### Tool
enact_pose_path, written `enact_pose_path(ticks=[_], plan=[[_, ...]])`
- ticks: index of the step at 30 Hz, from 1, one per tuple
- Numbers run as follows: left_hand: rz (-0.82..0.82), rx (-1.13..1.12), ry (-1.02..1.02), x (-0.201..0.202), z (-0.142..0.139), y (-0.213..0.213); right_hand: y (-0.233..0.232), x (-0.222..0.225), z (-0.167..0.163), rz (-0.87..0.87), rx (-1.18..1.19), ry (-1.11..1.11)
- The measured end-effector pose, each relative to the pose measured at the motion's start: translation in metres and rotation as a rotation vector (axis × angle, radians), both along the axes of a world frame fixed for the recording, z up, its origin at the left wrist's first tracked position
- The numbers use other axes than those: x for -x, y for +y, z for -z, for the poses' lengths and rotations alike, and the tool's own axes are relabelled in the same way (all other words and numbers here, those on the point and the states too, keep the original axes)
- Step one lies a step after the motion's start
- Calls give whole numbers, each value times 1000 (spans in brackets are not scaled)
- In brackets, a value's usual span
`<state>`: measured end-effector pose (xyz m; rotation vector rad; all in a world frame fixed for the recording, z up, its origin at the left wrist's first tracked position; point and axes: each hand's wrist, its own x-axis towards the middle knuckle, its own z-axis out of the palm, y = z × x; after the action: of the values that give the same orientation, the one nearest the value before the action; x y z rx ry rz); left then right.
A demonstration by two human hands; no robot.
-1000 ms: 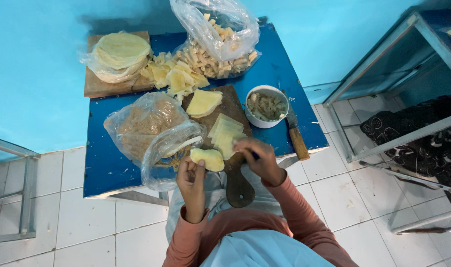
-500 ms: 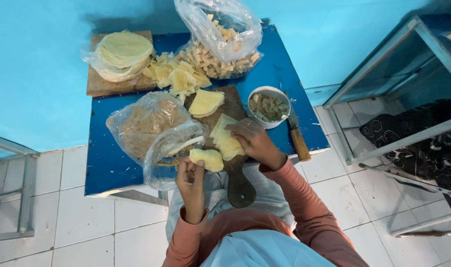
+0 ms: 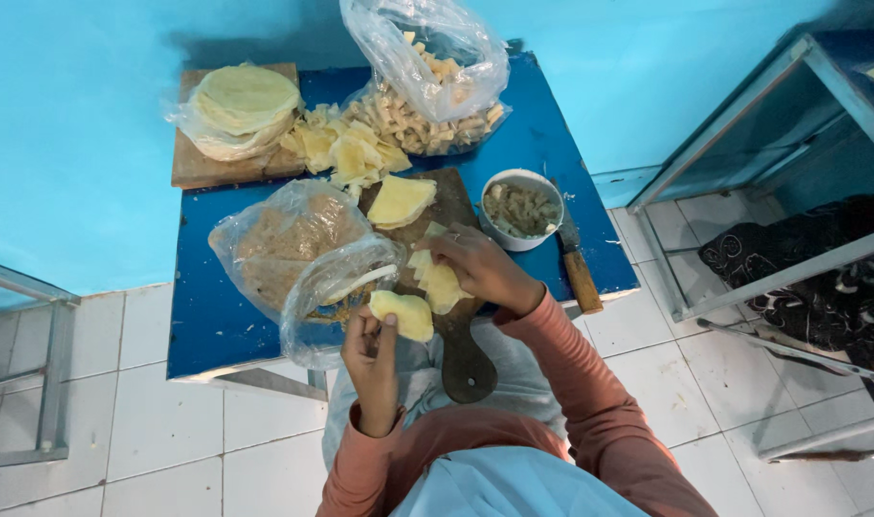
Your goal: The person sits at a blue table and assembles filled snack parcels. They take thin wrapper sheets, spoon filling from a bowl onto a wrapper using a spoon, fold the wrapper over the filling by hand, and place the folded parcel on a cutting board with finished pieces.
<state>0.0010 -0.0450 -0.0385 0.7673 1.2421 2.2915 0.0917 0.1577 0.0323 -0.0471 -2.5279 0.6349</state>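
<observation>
1. The left hand (image 3: 372, 352) is nearest, fingers pinched on a folded dough piece (image 3: 403, 314) that is soft, pale yellow and shaped like a half moon, held just over the near edge of the blue table (image 3: 207, 325)
2. The right hand (image 3: 477, 268) lies curled on a small stack of flat yellow dough squares (image 3: 439, 283) on the dark wooden cutting board (image 3: 461, 354), with its fingertips pressing on them; a second ago this hand was lower, by the board's handle, and now it has moved up onto the squares
3. The left hand and its folded piece have stayed in about the same place
4. Beside the left hand a clear, crinkly plastic bag (image 3: 334, 287) sits open, and behind it a bigger bag (image 3: 282, 239) holds something brown and crumbly
5. A white round bowl (image 3: 521, 209) holds a grey-green lumpy filling, and a knife with a wooden handle (image 3: 579, 268) lies just beside it
6. One more folded yellow piece (image 3: 399, 201) rests at the far end of the board
7. Farther back lie a heap of folded yellow pieces (image 3: 346, 153), a clear bag of small pale chunks (image 3: 427, 101), and a bagged stack of round flat dough sheets (image 3: 241, 107) on a light wooden board (image 3: 198, 168)
</observation>
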Motion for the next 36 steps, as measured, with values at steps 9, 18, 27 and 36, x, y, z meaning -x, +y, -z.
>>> enact_pose_path(ticks=[9,18,27,36], plan=[[-36,73,49,-1,12,1,-32,-24,-1,179,138,237],[58,126,46,-10,13,5,-96,-34,-4,194,97,299],[61,128,88,-10,0,6,-94,-33,27,256,248,395],[45,181,55,-3,5,7,-67,-37,57,154,1235,507]])
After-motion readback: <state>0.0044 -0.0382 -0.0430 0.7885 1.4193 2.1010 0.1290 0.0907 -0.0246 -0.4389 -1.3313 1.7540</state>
